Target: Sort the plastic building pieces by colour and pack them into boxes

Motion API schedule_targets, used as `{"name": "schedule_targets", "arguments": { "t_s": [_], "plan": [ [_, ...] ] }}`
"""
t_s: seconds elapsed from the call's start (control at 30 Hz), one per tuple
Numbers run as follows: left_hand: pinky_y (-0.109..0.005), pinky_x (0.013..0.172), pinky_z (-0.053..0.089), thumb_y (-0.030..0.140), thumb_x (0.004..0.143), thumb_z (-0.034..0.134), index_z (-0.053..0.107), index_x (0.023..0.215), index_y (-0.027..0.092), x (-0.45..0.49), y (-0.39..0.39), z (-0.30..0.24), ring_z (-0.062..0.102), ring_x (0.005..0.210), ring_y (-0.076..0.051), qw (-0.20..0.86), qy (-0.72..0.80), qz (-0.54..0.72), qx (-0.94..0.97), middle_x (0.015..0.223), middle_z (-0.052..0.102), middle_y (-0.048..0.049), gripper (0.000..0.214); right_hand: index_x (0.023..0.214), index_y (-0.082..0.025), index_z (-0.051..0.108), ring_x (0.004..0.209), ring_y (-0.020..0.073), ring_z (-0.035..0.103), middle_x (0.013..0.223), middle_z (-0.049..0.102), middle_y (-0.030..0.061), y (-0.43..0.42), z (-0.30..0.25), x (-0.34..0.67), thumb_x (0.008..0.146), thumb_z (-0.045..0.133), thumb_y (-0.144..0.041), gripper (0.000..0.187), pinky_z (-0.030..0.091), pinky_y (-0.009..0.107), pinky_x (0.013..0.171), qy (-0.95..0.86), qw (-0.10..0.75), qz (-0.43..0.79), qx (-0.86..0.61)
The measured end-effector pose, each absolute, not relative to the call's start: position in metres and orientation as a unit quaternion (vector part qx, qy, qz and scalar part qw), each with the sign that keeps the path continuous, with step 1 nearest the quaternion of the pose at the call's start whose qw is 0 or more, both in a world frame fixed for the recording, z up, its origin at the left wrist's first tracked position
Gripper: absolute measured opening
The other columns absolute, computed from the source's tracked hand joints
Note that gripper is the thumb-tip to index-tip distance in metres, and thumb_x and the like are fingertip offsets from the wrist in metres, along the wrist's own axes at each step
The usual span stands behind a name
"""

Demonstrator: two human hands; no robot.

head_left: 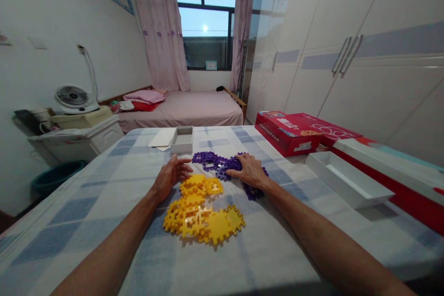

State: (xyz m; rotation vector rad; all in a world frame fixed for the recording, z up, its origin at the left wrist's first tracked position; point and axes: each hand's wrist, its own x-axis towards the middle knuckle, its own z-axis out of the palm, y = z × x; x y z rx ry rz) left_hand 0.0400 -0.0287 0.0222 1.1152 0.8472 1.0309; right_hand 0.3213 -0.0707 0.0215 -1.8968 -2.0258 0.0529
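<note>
A heap of yellow interlocking plastic tiles [204,212] lies in the middle of a table covered with a blue-checked cloth [104,180]. Behind it sits a cluster of purple tiles [213,161]. My left hand [169,173] rests on the cloth just left of the yellow heap, fingers stretched toward the purple tiles and holding nothing. My right hand [250,170] lies palm down on the right part of the purple cluster, fingers spread flat over the pieces.
A small white open box [182,139] and a sheet of paper [161,138] lie at the table's far side. Red boxes [289,132] and a long white tray [347,178] stand at the right. A bed, a fan and wardrobes surround the table.
</note>
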Motion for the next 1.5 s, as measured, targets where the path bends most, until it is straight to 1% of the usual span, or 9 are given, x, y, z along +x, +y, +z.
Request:
{"name": "schedule_targets", "arguments": {
  "t_s": [0.27, 0.43, 0.63, 0.83, 0.97, 1.07, 1.23, 1.37, 1.5],
  "plan": [
    [-0.024, 0.057, 0.045, 0.063, 0.075, 0.056, 0.066, 0.097, 0.011, 0.040, -0.029, 0.021, 0.061, 0.059, -0.013, 0.646, 0.373, 0.455, 0.487, 0.074, 0.069, -0.0065, 0.057, 0.123, -0.017, 0.053, 0.099, 0.0206, 0.054, 0.111, 0.052, 0.0099, -0.069, 0.028, 0.325, 0.073, 0.067, -0.048, 0.061, 0.041, 0.031, 0.087, -0.712, 0.241, 0.044, -0.658],
    [-0.024, 0.056, 0.045, 0.063, 0.074, 0.058, 0.066, 0.097, 0.011, 0.040, -0.028, 0.021, 0.061, 0.059, -0.014, 0.647, 0.368, 0.455, 0.488, 0.074, 0.069, -0.0069, 0.057, 0.117, -0.018, 0.049, 0.099, 0.0200, 0.056, 0.116, 0.053, 0.0092, -0.075, 0.033, 0.322, 0.074, 0.067, -0.040, 0.052, 0.042, 0.029, 0.082, -0.730, 0.248, 0.032, -0.636],
    [-0.025, 0.056, 0.045, 0.060, 0.076, 0.057, 0.066, 0.096, 0.011, 0.040, -0.029, 0.022, 0.062, 0.058, -0.015, 0.647, 0.370, 0.459, 0.484, 0.073, 0.069, -0.0077, 0.055, 0.116, -0.020, 0.047, 0.087, 0.0215, 0.062, 0.096, 0.066, 0.0066, -0.076, 0.032, 0.317, 0.078, 0.061, -0.040, 0.045, 0.042, 0.030, 0.074, -0.721, 0.240, 0.022, -0.650],
    [-0.025, 0.057, 0.046, 0.059, 0.075, 0.059, 0.068, 0.095, 0.011, 0.039, -0.031, 0.023, 0.061, 0.059, -0.015, 0.648, 0.370, 0.456, 0.485, 0.073, 0.069, -0.0073, 0.053, 0.109, -0.020, 0.053, 0.086, 0.0199, 0.062, 0.097, 0.067, 0.0066, -0.070, 0.057, 0.346, 0.075, 0.062, -0.043, 0.042, 0.046, 0.030, 0.076, -0.606, 0.394, 0.040, -0.690],
    [-0.025, 0.058, 0.048, 0.061, 0.073, 0.060, 0.068, 0.097, 0.011, 0.037, -0.029, 0.022, 0.061, 0.060, -0.015, 0.649, 0.374, 0.448, 0.488, 0.074, 0.069, -0.0077, 0.056, 0.106, -0.015, 0.056, 0.084, 0.0198, 0.062, 0.096, 0.066, 0.0082, -0.088, 0.090, 0.415, 0.071, 0.063, -0.050, 0.050, 0.046, 0.032, 0.077, -0.510, 0.463, -0.023, -0.725],
    [-0.025, 0.057, 0.049, 0.062, 0.072, 0.061, 0.068, 0.096, 0.012, 0.036, -0.027, 0.021, 0.061, 0.060, -0.016, 0.648, 0.378, 0.445, 0.490, 0.075, 0.069, -0.0080, 0.057, 0.103, -0.012, 0.059, 0.084, 0.0221, 0.061, 0.096, 0.066, 0.0115, -0.113, 0.103, 0.484, 0.067, 0.065, -0.053, 0.055, 0.046, 0.034, 0.075, -0.438, 0.420, -0.091, -0.789],
    [-0.025, 0.057, 0.050, 0.060, 0.073, 0.061, 0.068, 0.097, 0.011, 0.035, -0.026, 0.020, 0.062, 0.061, -0.016, 0.650, 0.376, 0.444, 0.489, 0.076, 0.070, -0.0086, 0.055, 0.096, -0.011, 0.064, 0.078, 0.0239, 0.062, 0.089, 0.068, 0.0131, -0.148, 0.094, 0.572, 0.069, 0.062, -0.053, 0.049, 0.045, 0.032, 0.065, -0.392, 0.299, -0.090, -0.865],
    [-0.025, 0.058, 0.051, 0.059, 0.075, 0.060, 0.068, 0.098, 0.012, 0.035, -0.026, 0.020, 0.062, 0.061, -0.016, 0.649, 0.381, 0.439, 0.490, 0.076, 0.070, -0.0082, 0.053, 0.087, -0.013, 0.067, 0.076, 0.0232, 0.063, 0.085, 0.070, 0.0112, -0.155, 0.077, 0.586, 0.071, 0.059, -0.055, 0.045, 0.044, 0.030, 0.064, -0.433, 0.244, -0.052, -0.866],
    [-0.026, 0.058, 0.051, 0.057, 0.076, 0.059, 0.068, 0.097, 0.012, 0.036, -0.028, 0.023, 0.062, 0.062, -0.017, 0.647, 0.385, 0.440, 0.489, 0.076, 0.069, -0.0078, 0.051, 0.096, -0.015, 0.069, 0.090, 0.0240, 0.064, 0.098, 0.070, 0.0102, -0.158, 0.075, 0.583, 0.081, 0.047, -0.052, 0.045, 0.045, 0.030, 0.071, -0.470, 0.239, -0.032, -0.849]
  ]
}}
